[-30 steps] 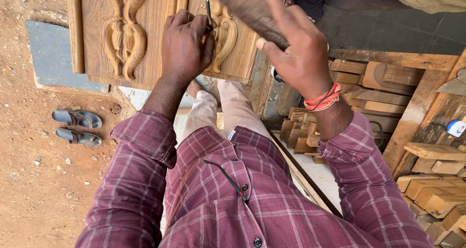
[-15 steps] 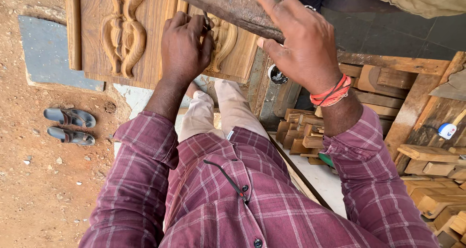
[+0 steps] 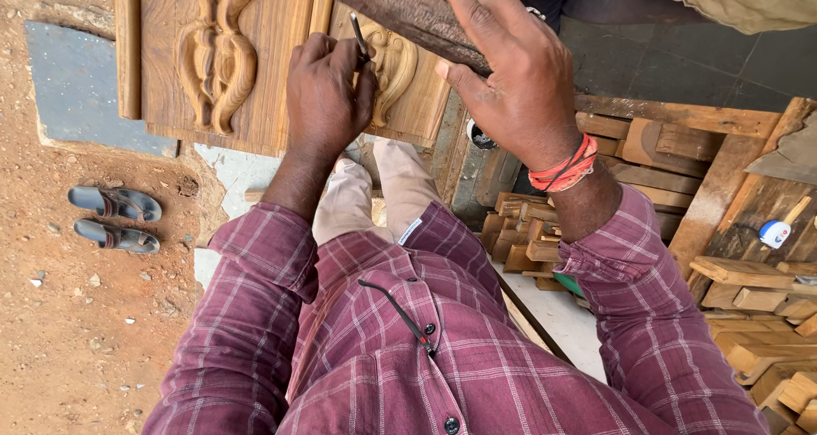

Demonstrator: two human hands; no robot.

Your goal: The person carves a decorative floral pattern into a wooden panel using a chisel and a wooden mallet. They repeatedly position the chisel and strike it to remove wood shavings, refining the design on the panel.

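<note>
Fingers [image 3: 336, 60] of the left hand [image 3: 328, 103] are curled tight around a thin metal chisel [image 3: 359, 37], tip set against the carved wooden panel [image 3: 281, 69]. Right hand [image 3: 511, 77] is gripped on a dark wooden mallet [image 3: 400, 5]: thumb seen under it, index finger stretched along its top; the mallet is held raised above the chisel's end, just right of it.

Panel is laid flat at the far side, ahead of the knees; a raised twisted-rope motif [image 3: 219, 48] is seen at its left, a second carved swirl [image 3: 393, 60] just beside the chisel. Whether the mallet touches the chisel cannot be told.

A red thread band [image 3: 563, 169] is worn on the right wrist. Maroon checked shirt [image 3: 425, 341] fills the near view, beige trousers [image 3: 374, 197] beyond it.

Left: a pair of grey sandals [image 3: 115, 218] on red dirt ground [image 3: 77, 333], a grey slab [image 3: 72, 86] under the panel's left edge. Right: stacked wood offcuts [image 3: 749, 290] and small blocks [image 3: 523, 231].
</note>
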